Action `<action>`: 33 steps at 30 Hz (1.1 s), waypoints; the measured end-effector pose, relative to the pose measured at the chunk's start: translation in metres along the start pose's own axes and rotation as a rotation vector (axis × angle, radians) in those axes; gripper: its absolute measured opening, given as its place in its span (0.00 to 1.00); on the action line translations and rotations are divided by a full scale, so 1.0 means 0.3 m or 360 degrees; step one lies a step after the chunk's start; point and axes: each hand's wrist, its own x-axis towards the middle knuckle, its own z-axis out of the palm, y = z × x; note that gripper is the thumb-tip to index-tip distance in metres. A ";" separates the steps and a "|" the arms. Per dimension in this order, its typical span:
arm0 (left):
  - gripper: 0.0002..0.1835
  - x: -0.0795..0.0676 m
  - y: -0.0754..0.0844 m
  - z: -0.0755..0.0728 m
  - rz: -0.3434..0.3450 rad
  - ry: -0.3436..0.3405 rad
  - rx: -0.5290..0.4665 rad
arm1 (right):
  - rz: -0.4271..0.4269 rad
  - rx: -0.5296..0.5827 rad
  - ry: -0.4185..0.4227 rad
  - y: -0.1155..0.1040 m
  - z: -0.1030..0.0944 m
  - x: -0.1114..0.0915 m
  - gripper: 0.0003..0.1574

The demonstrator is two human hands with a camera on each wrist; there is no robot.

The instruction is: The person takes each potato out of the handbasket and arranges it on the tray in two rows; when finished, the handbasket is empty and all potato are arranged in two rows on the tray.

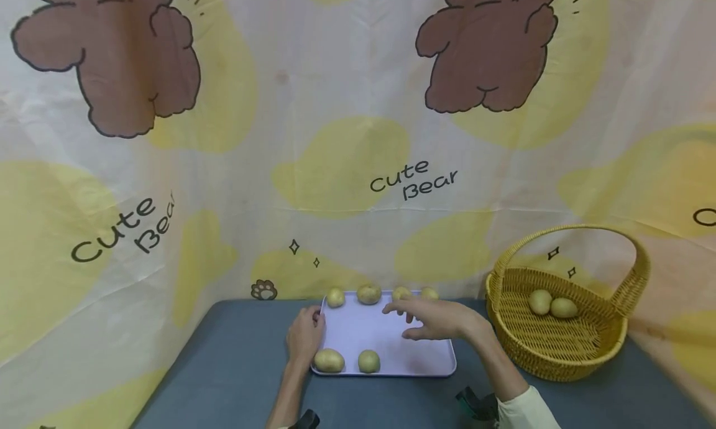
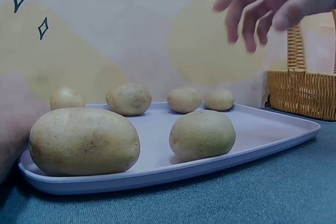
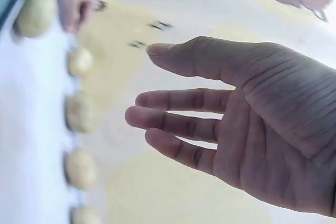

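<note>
A pale lilac tray point(image 1: 386, 342) lies on the table with potatoes along two sides. Its near side bears a long potato point(image 1: 329, 360) on the left and a rounder, greenish potato point(image 1: 368, 361) beside it. Several more, among them one potato point(image 1: 368, 294), line the far side. My left hand point(image 1: 305, 336) grips the tray's left rim, its fingers partly hidden in the left wrist view. Over the right half of the tray hovers my right hand point(image 1: 436, 318), fingers spread and palm bare in the right wrist view point(image 3: 252, 124).
To the right of the tray stands a yellow wicker basket point(image 1: 559, 360) with a tall arched handle point(image 1: 634, 286). Two potatoes point(image 1: 540, 302) lie inside it. A printed bear curtain point(image 1: 335, 168) hangs behind the grey-blue table point(image 1: 235, 354).
</note>
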 end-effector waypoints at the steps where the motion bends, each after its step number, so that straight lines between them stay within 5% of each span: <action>1: 0.12 -0.006 -0.001 0.001 0.0004 0.0008 -0.0004 | -0.0018 -0.0003 0.0034 0.005 -0.013 -0.018 0.29; 9: 0.11 -0.025 -0.008 0.001 -0.0014 -0.0007 0.0018 | 0.0022 0.0019 0.0435 0.050 -0.124 -0.168 0.18; 21: 0.12 -0.005 -0.008 0.002 -0.0007 -0.0006 -0.0009 | 0.0184 -0.0257 0.1209 0.143 -0.249 -0.475 0.06; 27: 0.12 -0.004 -0.008 0.002 -0.0027 -0.0021 0.0005 | 0.0388 -0.0252 0.1352 0.243 -0.261 -0.593 0.07; 33: 0.13 -0.002 0.001 -0.001 -0.0051 -0.0067 -0.0009 | 0.0585 -0.0192 0.1304 0.342 -0.245 -0.652 0.11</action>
